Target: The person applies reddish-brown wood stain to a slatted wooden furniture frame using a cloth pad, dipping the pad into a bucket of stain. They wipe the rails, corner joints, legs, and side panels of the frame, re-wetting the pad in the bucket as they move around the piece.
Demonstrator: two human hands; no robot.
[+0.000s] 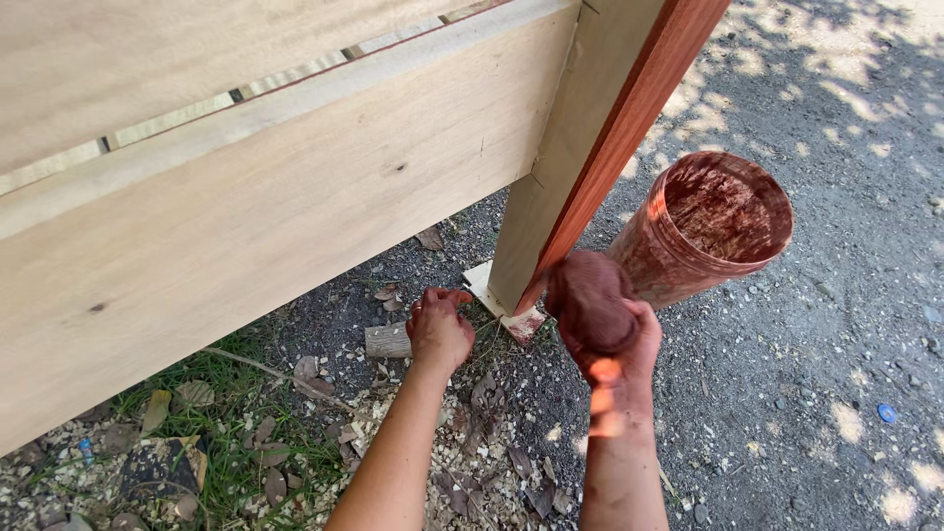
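Head view: right hand (pixel 615 339) clenches a red-stained cloth wad (pixel 588 300) against the half-stained wooden post (pixel 590 147); left hand (pixel 438 329), fingers curled, hangs empty at nine o'clock; stain-smeared plastic cup (pixel 713 226) at two o'clock.

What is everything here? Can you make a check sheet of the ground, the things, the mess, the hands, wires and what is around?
Surface: grey gravel ground, with dappled sunlight.
Job's things: wooden post, pale on one face, red-brown stained on its edge; stained rag against the post's foot; red-stained tub beside it, tilted, mouth open.
Clutter: wood shavings, dry leaves, small wood offcut, blue cap.
Grippers: left hand stain-smeared, fingers down at the ground by the post base; right hand gripping the rag.
Cables: nothing seen.
Surroundings: pale wooden panel of planks; patch of grass.
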